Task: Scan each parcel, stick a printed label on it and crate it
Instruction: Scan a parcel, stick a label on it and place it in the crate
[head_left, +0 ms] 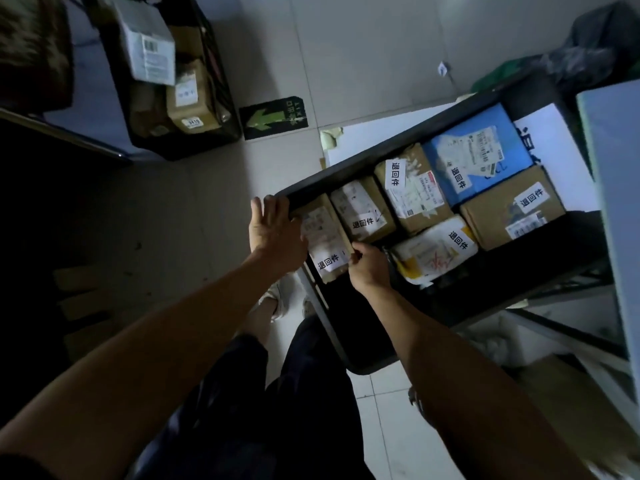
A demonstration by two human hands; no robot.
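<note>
At frame centre, a labelled parcel (327, 242) is steadied by the spread left hand (273, 233) and pinched at its near corner by the right hand (367, 268), its long axis pointing into the crate (346, 171).

A tiled floor (346, 46) carries everything — a black crate (381, 157) under the hands, its near corner held, packed with labelled parcels, the nearest a brown box (327, 247) gripped at its edge. Well beyond the grip to the left sits a second dark crate (221, 98) of boxes, and between them a green arrow sticker (273, 117) lies flat on the tiles.
</note>
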